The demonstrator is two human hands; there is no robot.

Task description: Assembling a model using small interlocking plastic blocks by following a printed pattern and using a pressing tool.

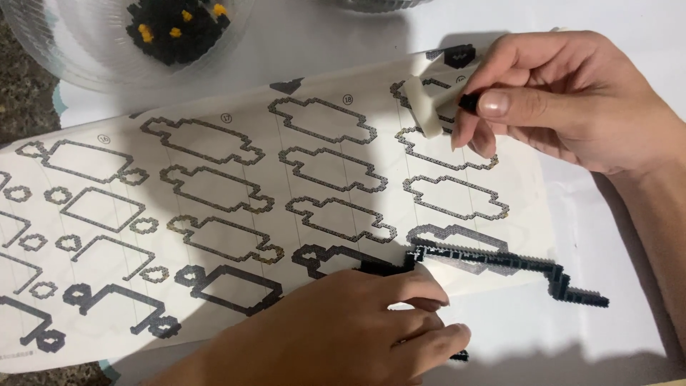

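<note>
A long paper sheet (214, 179) printed with outline diagrams of block layers lies across the white table (629, 250). On its lower right edge rests a thin black row of tiny bricks (500, 261), bent in steps toward the right. My left hand (343, 329) lies on the sheet's lower edge, fingers curled against the left end of that row. My right hand (564, 100) hovers over the sheet's upper right, pinching a tiny black brick (468, 102) together with a white tool (427, 107).
A clear ribbed bowl (71, 50) at the top left holds a heap of small black and yellow bricks (175, 25). The rim of a second bowl (375, 6) shows at the top edge. Dark speckled floor (25, 107) lies beyond the table's left side.
</note>
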